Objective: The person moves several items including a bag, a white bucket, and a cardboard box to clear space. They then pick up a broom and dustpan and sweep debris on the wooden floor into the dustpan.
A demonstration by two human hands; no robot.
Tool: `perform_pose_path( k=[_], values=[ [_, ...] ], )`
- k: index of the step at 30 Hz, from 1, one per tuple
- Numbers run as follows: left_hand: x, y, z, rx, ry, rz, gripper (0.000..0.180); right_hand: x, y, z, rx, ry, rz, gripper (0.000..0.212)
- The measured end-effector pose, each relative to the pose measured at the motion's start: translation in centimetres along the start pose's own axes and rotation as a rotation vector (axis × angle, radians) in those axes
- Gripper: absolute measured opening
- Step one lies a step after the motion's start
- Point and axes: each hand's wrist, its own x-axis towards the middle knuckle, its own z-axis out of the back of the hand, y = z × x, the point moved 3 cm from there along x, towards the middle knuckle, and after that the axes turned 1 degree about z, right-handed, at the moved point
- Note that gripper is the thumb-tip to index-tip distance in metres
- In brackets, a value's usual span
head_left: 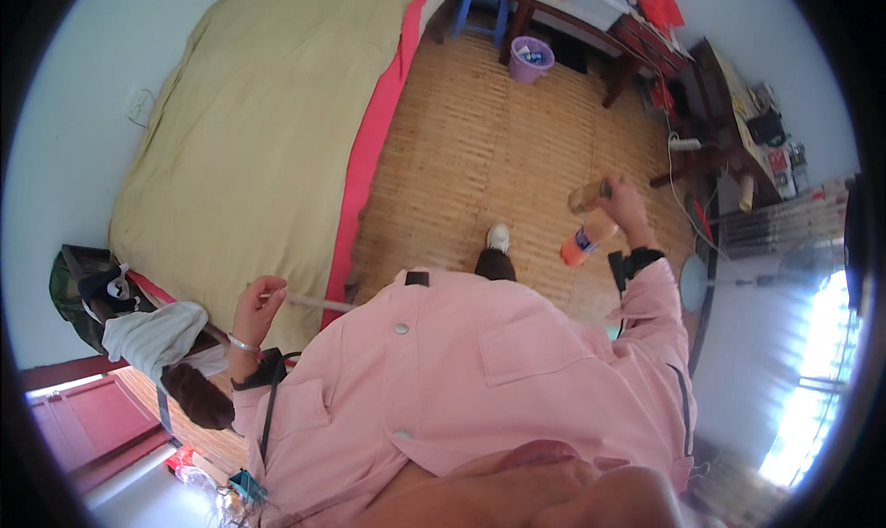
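Note:
My left hand point(257, 314) is at the left, beside the bed. Its fingers close on one end of a thin pale stick point(318, 303), which points right toward the front of my pink jacket. Out over the floor on the right, my right hand point(629, 210) grips two things together. One is a clear plastic bottle point(581, 244) with orange-red contents and a dark label, tilted to the lower left. Above it is a short brownish cylindrical container point(586, 198), lying sideways; what it holds cannot be made out.
A bed point(268, 113) with a yellowish-green sheet and red edge fills the left. A purple bin point(531, 60) and blue stool point(483, 6) stand far ahead. Dark wooden furniture point(738, 113) lines the right, with a white cable point(678, 182) hanging near it. Clothes point(157, 332) hang at the left.

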Motion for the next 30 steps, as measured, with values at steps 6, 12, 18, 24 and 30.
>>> perform_pose_path(
  k=[6,12,18,24,30],
  values=[
    [17.0,-10.7,-16.5,0.075,0.041,0.17,0.016,16.9,-10.7,-8.1,0.099,0.176,0.106,0.043],
    [32.0,-22.0,-32.3,-0.097,0.296,0.16,0.01,32.7,-17.8,-8.1,0.237,0.162,0.307,0.039],
    [38.2,-27.1,-35.1,-0.024,0.196,0.191,0.01,43.1,-17.3,-5.4,0.284,0.142,0.409,0.044],
    [48.1,-30.1,-38.3,0.112,0.135,-0.009,0.017,53.9,-15.6,-2.7,0.326,0.032,0.388,0.043],
    [67.0,-36.1,-43.8,0.451,0.003,-0.263,0.044,67.2,-10.7,-2.4,0.36,-0.021,0.307,0.037]
  ],
)
